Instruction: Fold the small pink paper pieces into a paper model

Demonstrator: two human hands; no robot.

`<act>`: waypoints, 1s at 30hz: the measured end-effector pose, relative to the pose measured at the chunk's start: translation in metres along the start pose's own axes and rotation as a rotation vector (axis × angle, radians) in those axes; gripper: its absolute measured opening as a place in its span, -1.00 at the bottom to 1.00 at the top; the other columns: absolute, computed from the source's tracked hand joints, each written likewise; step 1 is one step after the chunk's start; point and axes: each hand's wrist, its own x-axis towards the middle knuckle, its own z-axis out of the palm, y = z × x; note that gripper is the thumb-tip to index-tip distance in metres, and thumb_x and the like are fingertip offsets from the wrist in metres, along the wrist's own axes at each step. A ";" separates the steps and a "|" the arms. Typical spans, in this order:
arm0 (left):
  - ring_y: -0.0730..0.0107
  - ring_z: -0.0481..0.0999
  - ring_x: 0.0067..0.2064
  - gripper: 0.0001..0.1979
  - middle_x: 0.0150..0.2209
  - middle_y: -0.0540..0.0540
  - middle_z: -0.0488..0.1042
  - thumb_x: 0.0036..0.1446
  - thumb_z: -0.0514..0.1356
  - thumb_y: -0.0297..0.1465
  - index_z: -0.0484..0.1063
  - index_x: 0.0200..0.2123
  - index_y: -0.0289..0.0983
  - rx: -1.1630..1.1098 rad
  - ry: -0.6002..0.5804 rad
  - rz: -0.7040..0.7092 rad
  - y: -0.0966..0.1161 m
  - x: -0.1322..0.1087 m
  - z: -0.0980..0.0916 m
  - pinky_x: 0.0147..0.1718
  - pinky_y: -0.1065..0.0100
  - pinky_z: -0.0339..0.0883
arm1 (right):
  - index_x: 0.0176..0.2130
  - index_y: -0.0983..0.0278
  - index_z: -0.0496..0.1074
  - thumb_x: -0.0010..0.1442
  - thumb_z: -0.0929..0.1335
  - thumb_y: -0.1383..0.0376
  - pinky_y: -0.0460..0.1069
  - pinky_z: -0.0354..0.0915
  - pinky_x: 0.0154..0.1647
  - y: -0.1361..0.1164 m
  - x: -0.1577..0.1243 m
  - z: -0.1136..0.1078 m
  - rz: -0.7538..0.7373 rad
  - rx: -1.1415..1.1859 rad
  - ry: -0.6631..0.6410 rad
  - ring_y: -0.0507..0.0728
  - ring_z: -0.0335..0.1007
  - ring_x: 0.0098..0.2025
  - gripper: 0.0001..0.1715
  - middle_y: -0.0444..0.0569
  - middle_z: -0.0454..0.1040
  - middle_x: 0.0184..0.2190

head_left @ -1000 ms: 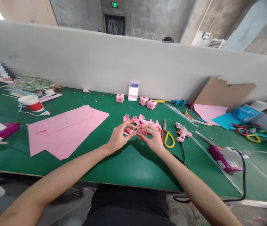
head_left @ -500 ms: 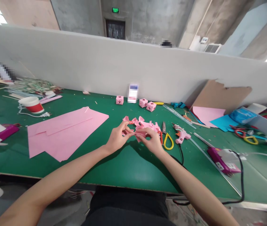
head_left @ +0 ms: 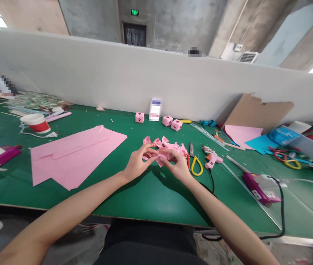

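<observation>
Paper piece [head_left: 161, 159], pink, now shows a broader face than the narrow edge of a second ago, which suggests it is being turned or bent into shape. The right hand [head_left: 180, 165] pinches it narrowly between thumb and fingers — the left hand [head_left: 138, 162] closes its fingertips on the opposite edge. It is held above the green table [head_left: 145, 200], just before a heap of pink paper cutouts [head_left: 178, 148], with scissors [head_left: 192, 151] nearby.

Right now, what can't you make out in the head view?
All in the head view:
Held pink paper piece: full shape, covered by left hand and right hand.
Scissors: red handle, partly behind the right hand.
Left purple power strip: end cut off by left edge.
Wall writing: too faint and small to read.
</observation>
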 end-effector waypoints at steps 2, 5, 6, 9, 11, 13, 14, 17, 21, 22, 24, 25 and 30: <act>0.31 0.61 -0.17 -0.62 -0.19 -0.11 0.61 0.14 0.27 -0.29 0.27 -0.02 -0.23 -0.033 -0.013 -0.009 0.000 0.000 0.000 -0.17 0.29 0.48 | -0.03 0.20 0.49 0.16 0.42 0.18 0.01 0.46 -0.23 0.000 -0.001 0.001 0.007 0.007 -0.015 0.16 0.53 -0.15 -0.64 0.01 0.55 -0.04; 0.29 0.61 -0.15 -0.58 -0.18 -0.13 0.61 0.12 0.30 -0.28 0.26 0.00 -0.23 -0.087 -0.018 -0.032 0.000 0.001 0.000 -0.17 0.29 0.49 | -0.02 0.20 0.48 0.17 0.42 0.17 0.03 0.47 -0.23 -0.003 -0.001 0.002 0.021 0.039 -0.037 0.15 0.53 -0.18 -0.62 0.03 0.53 -0.01; 0.28 0.62 -0.15 -0.56 -0.17 -0.14 0.61 0.11 0.30 -0.28 0.25 0.00 -0.24 -0.105 -0.017 -0.043 0.000 0.001 0.000 -0.18 0.30 0.49 | -0.01 0.20 0.48 0.16 0.42 0.16 0.03 0.47 -0.23 -0.004 -0.002 0.002 0.024 0.057 -0.042 0.15 0.53 -0.18 -0.61 0.04 0.52 0.00; 0.27 0.62 -0.16 -0.54 -0.16 -0.17 0.61 0.10 0.31 -0.27 0.23 0.01 -0.24 -0.174 -0.022 -0.081 -0.001 0.001 0.000 -0.19 0.30 0.50 | -0.01 0.20 0.47 0.15 0.43 0.15 0.04 0.48 -0.21 -0.007 -0.002 0.002 0.028 0.110 -0.053 0.16 0.52 -0.16 -0.60 0.05 0.51 0.02; 0.25 0.63 -0.16 -0.53 -0.16 -0.18 0.62 0.09 0.31 -0.27 0.23 0.00 -0.25 -0.214 -0.027 -0.101 -0.001 0.001 0.001 -0.19 0.29 0.50 | -0.01 0.20 0.47 0.14 0.44 0.14 0.04 0.48 -0.20 -0.007 -0.002 0.003 0.037 0.126 -0.056 0.16 0.51 -0.14 -0.58 0.05 0.50 0.02; 0.23 0.63 -0.16 -0.53 -0.17 -0.19 0.62 0.09 0.32 -0.26 0.23 0.00 -0.26 -0.239 -0.025 -0.114 -0.002 0.000 0.002 -0.18 0.28 0.51 | -0.01 0.22 0.47 0.13 0.44 0.13 0.03 0.48 -0.20 -0.006 -0.002 0.003 0.050 0.135 -0.055 0.15 0.51 -0.16 -0.55 0.06 0.51 0.00; 0.22 0.64 -0.16 -0.52 -0.18 -0.19 0.63 0.08 0.32 -0.26 0.24 -0.01 -0.26 -0.244 -0.019 -0.119 -0.002 0.000 0.002 -0.18 0.28 0.51 | 0.00 0.22 0.47 0.12 0.45 0.12 0.03 0.48 -0.21 -0.006 -0.002 0.003 0.054 0.138 -0.051 0.15 0.51 -0.18 -0.54 0.06 0.52 -0.01; 0.22 0.64 -0.17 -0.52 -0.20 -0.17 0.63 0.07 0.33 -0.26 0.25 -0.01 -0.25 -0.239 0.000 -0.136 -0.001 0.000 0.002 -0.19 0.28 0.51 | 0.01 0.24 0.46 0.10 0.46 0.11 0.04 0.48 -0.21 -0.007 -0.002 0.003 0.053 0.142 -0.042 0.14 0.51 -0.21 -0.50 0.06 0.54 -0.06; 0.24 0.64 -0.21 -0.55 -0.25 -0.14 0.64 0.09 0.31 -0.28 0.27 0.00 -0.26 -0.184 0.031 -0.138 0.001 0.001 0.000 -0.22 0.31 0.49 | -0.02 0.23 0.48 0.12 0.45 0.12 0.05 0.47 -0.21 -0.007 -0.002 0.004 0.035 0.123 -0.041 0.15 0.51 -0.20 -0.55 0.06 0.54 -0.07; 0.26 0.64 -0.23 -0.56 -0.26 -0.13 0.64 0.10 0.31 -0.28 0.27 0.00 -0.27 -0.167 0.037 -0.134 0.001 0.002 0.000 -0.23 0.31 0.49 | -0.03 0.22 0.48 0.13 0.45 0.12 0.05 0.47 -0.20 -0.007 -0.002 0.005 0.033 0.120 -0.044 0.16 0.51 -0.19 -0.57 0.06 0.53 -0.06; 0.29 0.64 -0.27 -0.55 -0.28 -0.11 0.64 0.10 0.31 -0.30 0.27 0.02 -0.27 -0.148 0.044 -0.127 0.001 0.002 -0.001 -0.25 0.32 0.49 | -0.03 0.22 0.48 0.14 0.43 0.11 0.06 0.46 -0.19 -0.006 -0.002 0.006 0.034 0.123 -0.057 0.16 0.50 -0.17 -0.58 0.06 0.52 -0.04; 0.31 0.63 -0.28 -0.52 -0.27 -0.10 0.63 0.09 0.31 -0.30 0.26 0.03 -0.27 -0.147 0.044 -0.123 0.001 0.002 -0.001 -0.27 0.33 0.49 | -0.03 0.22 0.48 0.14 0.43 0.11 0.06 0.46 -0.18 -0.005 -0.002 0.006 0.038 0.128 -0.064 0.16 0.50 -0.17 -0.58 0.06 0.51 -0.03; 0.28 0.62 -0.18 -0.39 -0.19 -0.16 0.61 0.04 0.35 -0.31 0.20 0.11 -0.28 -0.243 -0.038 -0.134 -0.001 0.002 0.001 -0.18 0.30 0.49 | -0.01 0.21 0.45 0.13 0.44 0.11 0.04 0.46 -0.21 -0.004 -0.002 0.007 0.070 0.203 -0.066 0.13 0.50 -0.20 -0.54 0.06 0.50 -0.01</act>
